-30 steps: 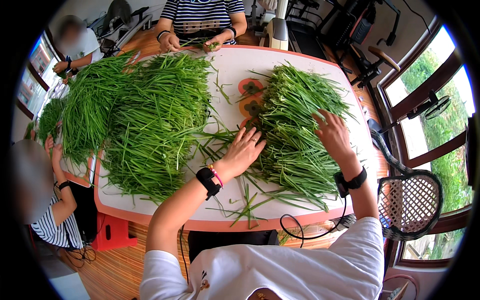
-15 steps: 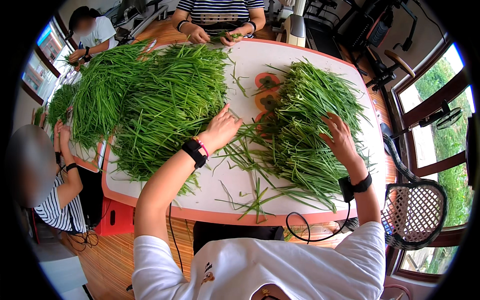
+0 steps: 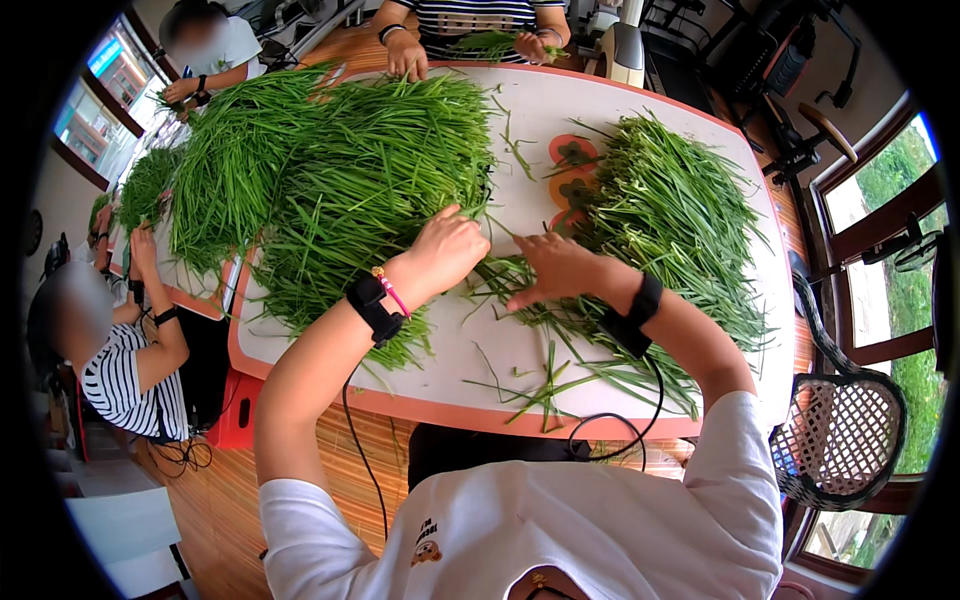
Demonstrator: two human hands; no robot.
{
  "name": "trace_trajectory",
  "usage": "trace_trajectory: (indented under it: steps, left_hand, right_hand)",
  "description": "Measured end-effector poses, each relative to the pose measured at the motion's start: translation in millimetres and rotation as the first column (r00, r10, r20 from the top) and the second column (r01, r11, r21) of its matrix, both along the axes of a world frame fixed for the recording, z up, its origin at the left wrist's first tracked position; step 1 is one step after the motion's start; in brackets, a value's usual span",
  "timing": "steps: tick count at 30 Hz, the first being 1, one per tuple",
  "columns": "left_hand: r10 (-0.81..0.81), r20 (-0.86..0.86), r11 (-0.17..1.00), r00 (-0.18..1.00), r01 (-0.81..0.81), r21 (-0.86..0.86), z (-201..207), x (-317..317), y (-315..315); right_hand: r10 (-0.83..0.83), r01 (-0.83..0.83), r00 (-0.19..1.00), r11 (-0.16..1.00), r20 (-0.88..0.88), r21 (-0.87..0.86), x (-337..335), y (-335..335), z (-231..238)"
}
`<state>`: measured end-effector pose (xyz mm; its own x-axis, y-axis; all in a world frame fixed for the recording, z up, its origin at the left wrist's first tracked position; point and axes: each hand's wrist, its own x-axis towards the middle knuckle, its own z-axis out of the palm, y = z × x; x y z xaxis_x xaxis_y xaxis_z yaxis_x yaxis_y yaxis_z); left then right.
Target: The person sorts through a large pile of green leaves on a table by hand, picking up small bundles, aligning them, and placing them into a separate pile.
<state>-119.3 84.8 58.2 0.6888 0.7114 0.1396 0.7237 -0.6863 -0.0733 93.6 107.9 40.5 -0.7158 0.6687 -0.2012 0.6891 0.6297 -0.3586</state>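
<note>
A large heap of long green garlic chives (image 3: pixel 365 170) covers the left and middle of the table. At its right edge is my left hand (image 3: pixel 448 250), fingers curled and closed; what they may hold is hidden. My right hand (image 3: pixel 555 270) is just right of it, thumb and fingers spread, holding nothing. It is above loose chive blades, between the heap and a second pile of chives (image 3: pixel 680 210) on the right. Stray blades (image 3: pixel 550 390) lie crosswise near the table's front edge.
The white table (image 3: pixel 455 375) has an orange rim. Opposite, a person in a striped top handles chives (image 3: pixel 490 43); two more people work at the left. A netted, dark-rimmed basket seat (image 3: pixel 840 430) hangs beyond the right edge. A red stool (image 3: pixel 237 408) stands lower left.
My right hand has moved left from the right pile toward my left hand. My left hand's fingers have curled in. The person opposite has one hand lowered to the heap.
</note>
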Motion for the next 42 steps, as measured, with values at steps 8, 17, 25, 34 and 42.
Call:
trace_trajectory:
  steps: [8,17,25,34,42]
  left_hand:
    - [-0.115,0.191,0.993,0.975,0.107,0.049,17.6,-8.6,-45.8]
    - [-0.037,0.345,0.979,0.938,-0.036,0.202,62.7,-50.8,-89.8]
    - [0.047,0.401,0.979,0.915,-0.122,0.164,59.6,-75.9,-112.1]
    - [-0.124,0.359,0.992,0.925,0.101,0.081,18.6,-41.1,-113.2]
    - [-0.223,0.082,0.975,0.971,0.224,0.005,-15.5,-1.9,-94.6]
  right_hand:
    - [0.078,-0.069,0.985,0.996,0.154,-0.065,-11.4,-58.7,-30.3]
    - [0.012,-0.008,0.969,1.0,-0.245,0.017,19.8,-39.6,63.4]
    - [-0.23,0.142,0.94,0.936,-0.252,-0.322,123.7,-1.0,205.9]
    - [-0.291,0.238,0.945,0.925,0.15,0.296,200.4,2.6,89.3]
    - [0.36,-0.337,0.932,0.904,-0.042,0.264,50.3,-133.4,24.6]
